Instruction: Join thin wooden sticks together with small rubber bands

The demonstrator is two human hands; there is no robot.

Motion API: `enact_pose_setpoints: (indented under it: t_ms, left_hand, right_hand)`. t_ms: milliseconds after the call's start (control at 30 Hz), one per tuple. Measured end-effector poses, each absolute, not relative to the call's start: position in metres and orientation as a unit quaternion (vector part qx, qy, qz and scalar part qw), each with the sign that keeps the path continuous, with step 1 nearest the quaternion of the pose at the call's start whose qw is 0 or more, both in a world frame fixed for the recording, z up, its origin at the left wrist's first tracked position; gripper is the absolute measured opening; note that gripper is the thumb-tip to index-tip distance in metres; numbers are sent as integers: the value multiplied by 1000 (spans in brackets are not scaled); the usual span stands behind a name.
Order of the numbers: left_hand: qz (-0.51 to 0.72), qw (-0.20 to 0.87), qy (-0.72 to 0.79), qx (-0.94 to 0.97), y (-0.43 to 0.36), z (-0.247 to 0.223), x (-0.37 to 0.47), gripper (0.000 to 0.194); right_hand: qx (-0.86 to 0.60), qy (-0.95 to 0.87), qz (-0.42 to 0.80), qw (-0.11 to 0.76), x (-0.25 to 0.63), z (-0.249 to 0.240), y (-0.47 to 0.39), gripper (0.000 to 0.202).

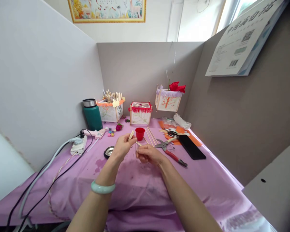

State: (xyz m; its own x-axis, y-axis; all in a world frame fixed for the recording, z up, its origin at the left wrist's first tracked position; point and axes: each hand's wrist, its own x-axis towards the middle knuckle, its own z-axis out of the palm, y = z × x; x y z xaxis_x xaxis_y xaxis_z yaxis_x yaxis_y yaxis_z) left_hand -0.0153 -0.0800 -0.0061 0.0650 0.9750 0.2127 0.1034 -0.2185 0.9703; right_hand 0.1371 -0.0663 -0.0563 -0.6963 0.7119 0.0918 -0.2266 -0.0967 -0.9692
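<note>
Closed around a few pale wooden sticks (130, 135), my left hand (123, 145) is raised over the middle of the table. My right hand (148, 154) is just beside it, thumb and fingers pinched on a thin dark strand (135, 146) that runs up toward my left fingertips. Whether the strand is wire or thread I cannot tell. Beyond my hands stands a red cup (140, 133). Several thin wooden sticks (150, 135) lie to its right. Pliers with red handles (172, 155) rest to the right of my right hand.
A black phone (192, 147) and scissors (172, 133) lie at right. A round lid (109, 151) is left of my hands. Behind stand a green bottle (93, 116), a stick-filled paper box (110, 113) and a red-fringed box (140, 117). Cables and a power strip (78, 145) run along the left.
</note>
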Motion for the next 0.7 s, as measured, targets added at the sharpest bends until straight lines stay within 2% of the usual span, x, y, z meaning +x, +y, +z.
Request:
enact_pose_setpoints:
  t_ms: [200,367,500,700]
  left_hand:
    - [467,496,325,656,-103,7,-11,22]
    - [514,524,238,636,-103,-1,-3,25]
    - [537,572,210,584,-98,-7,-1,36]
    - [543,561,227,582,-98,-7,4,32]
  right_hand:
    - [-134,-611,633,456,142,-46,-78,38]
    - [-181,-670,535,482,153,-24,-92,45]
    - [-265,-699,448,490,163,-3,-92,38]
    - [-352,-760,246,487,173,43,-91,18]
